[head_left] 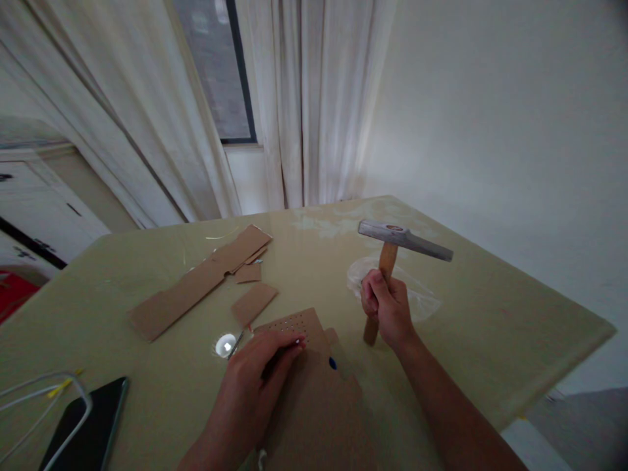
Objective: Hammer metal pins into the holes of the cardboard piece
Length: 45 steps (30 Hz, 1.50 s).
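Note:
My right hand is wrapped round the wooden handle of a hammer, held up over the table with its long metal head on top. My left hand rests on a cardboard sheet in front of me. Its thumb and forefinger pinch something tiny that glints at the tips; its kind is too small to make out. Rows of small dots, some shiny, mark the far corner of the sheet, just beyond those fingertips. A blue spot shows at the sheet's right edge.
Beyond the left hand lie a long cardboard strip, a smaller cardboard piece and a small round white item. Crumpled clear plastic lies behind the right hand. A dark tablet-like device and white cables are at near left.

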Each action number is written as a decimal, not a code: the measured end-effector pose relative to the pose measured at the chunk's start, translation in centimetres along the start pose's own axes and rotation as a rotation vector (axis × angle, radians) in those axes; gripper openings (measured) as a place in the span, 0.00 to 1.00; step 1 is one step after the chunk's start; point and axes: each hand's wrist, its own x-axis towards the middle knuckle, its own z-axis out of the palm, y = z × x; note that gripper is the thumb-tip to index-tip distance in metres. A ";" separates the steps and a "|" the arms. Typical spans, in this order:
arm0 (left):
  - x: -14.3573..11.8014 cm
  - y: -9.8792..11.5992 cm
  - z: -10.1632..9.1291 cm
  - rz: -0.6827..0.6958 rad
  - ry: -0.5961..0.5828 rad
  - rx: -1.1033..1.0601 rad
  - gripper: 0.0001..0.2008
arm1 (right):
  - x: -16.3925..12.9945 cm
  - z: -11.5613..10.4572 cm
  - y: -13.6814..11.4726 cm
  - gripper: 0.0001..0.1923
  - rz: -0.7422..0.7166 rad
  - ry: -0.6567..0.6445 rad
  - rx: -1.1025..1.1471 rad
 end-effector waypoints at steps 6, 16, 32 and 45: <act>0.1 0.0 -0.1 -0.048 -0.028 -0.026 0.06 | 0.0 0.1 -0.4 0.33 -0.018 -0.086 0.032; 0.2 -0.1 -0.1 -0.056 -0.050 -0.040 0.07 | -0.9 -1.4 -6.7 0.29 0.094 -0.412 -0.351; 0.6 0.2 -0.3 -0.061 -0.077 -0.062 0.06 | -3.9 0.3 -13.7 0.23 -0.012 -0.827 -1.174; 0.7 0.3 -0.3 -0.026 -0.094 -0.053 0.08 | -3.5 0.2 -14.2 0.22 -0.042 -0.881 -1.256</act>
